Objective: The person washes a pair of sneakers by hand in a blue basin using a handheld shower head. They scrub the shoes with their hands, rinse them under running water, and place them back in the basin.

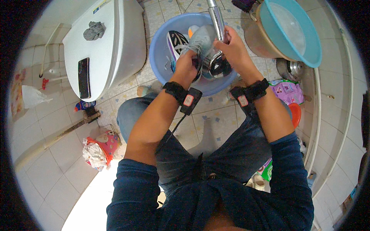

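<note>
My left hand [187, 67] grips a grey lace-up sneaker [206, 34] near its opening, above a blue plastic basin [157, 59] on the tiled floor. In my right hand [235, 47] is a chrome handheld shower [217, 21], held by its handle. Its shiny head [218, 64] points down into the basin, beside the sneaker. Whether water is flowing cannot be made out clearly. A black, white and purple shoe [175, 42] lies against the basin's left side. Part of an orange and grey shoe [192, 30] shows behind the held sneaker.
At left, a white appliance [69, 72] carries a phone [84, 78] and a crumpled grey cloth [94, 31]. Right of the basin, a tilted teal basin [313, 53] with sudsy water rests on a brown tub [254, 40], near a metal kettle [293, 69]. A filled waste bag [99, 148] stands at lower left.
</note>
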Demonstrator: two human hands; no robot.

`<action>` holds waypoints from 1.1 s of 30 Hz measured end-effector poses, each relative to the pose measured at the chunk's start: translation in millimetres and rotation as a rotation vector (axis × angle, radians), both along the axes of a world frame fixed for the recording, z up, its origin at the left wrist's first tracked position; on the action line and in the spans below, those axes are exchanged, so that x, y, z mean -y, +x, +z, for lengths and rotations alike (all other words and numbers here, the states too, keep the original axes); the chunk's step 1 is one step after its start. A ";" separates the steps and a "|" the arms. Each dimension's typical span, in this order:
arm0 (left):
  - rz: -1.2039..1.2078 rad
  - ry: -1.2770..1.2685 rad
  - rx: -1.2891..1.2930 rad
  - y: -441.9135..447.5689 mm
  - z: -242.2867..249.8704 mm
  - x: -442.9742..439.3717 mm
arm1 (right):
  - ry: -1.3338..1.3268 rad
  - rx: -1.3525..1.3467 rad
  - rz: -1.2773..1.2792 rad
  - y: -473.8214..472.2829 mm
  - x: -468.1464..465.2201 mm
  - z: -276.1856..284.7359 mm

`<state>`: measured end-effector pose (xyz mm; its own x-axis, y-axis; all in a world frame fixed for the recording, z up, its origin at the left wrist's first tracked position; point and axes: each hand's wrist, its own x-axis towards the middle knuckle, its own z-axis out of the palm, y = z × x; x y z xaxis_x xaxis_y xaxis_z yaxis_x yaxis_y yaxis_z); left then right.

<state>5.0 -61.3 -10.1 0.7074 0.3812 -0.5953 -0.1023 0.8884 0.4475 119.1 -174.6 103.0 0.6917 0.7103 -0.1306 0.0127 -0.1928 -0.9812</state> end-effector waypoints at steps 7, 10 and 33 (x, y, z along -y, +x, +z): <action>0.108 -0.084 0.148 -3.2 15.7 -6.9 | 0.155 -0.064 -0.019 0.1 -4.8 4.5; 0.106 -0.007 0.017 -2.3 22.9 -1.4 | 0.132 -0.029 0.017 -2.6 -9.5 0.1; -0.063 0.276 -0.022 9.4 38.1 3.6 | 0.101 0.166 -0.004 -6.9 -16.2 -13.6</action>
<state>14.4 -64.9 28.0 0.7227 0.4865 -0.4910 -0.0378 0.7371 0.6747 112.2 -158.4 89.4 0.7009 0.7109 0.0578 0.1758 -0.0936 -0.9800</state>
